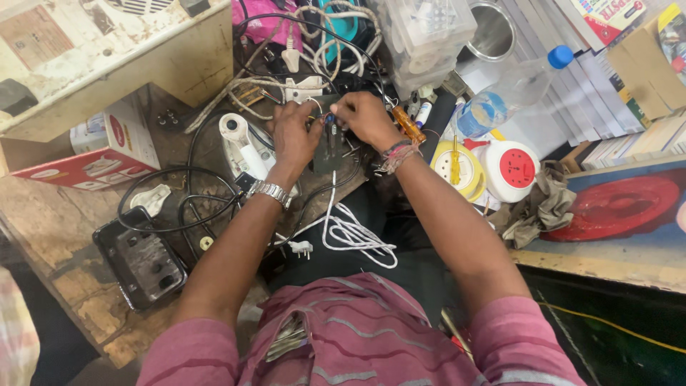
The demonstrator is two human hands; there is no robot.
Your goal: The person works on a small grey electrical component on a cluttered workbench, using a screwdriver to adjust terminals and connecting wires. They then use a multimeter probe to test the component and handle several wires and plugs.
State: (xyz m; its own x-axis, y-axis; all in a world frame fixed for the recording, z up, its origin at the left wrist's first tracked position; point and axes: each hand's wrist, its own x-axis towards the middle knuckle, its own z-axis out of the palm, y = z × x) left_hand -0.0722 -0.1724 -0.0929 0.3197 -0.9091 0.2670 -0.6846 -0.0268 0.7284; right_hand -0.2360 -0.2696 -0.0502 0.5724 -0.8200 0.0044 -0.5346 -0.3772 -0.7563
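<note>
While both hands meet over the cluttered desk [50, 236], the left hand [294, 136] steadies a small dark circuit board [327, 151] from its left side, fingers curled against the board's edge. The right hand [366, 116] closes its grip on an orange-handled screwdriver [409, 125], whose handle juts out to the right past the wrist; the tip is hidden behind the fingers. The board stands near the middle of the desk, between the two hands, with thin coloured wires at its top edge. A metal wristwatch [269, 191] sits on the left wrist, and thread bands [397, 154] wrap the right. Just left of the board lies a white clothes iron [241, 143], with black cable looping around it. A coiled white cord [354, 232] lies below the hands. To the right sit a round yellow socket reel [457, 168], a white round extension socket with a red face [516, 168], and a clear plastic bottle with a blue cap [511, 89]. A dark metal housing [141, 261] rests at the desk's lower left.
</note>
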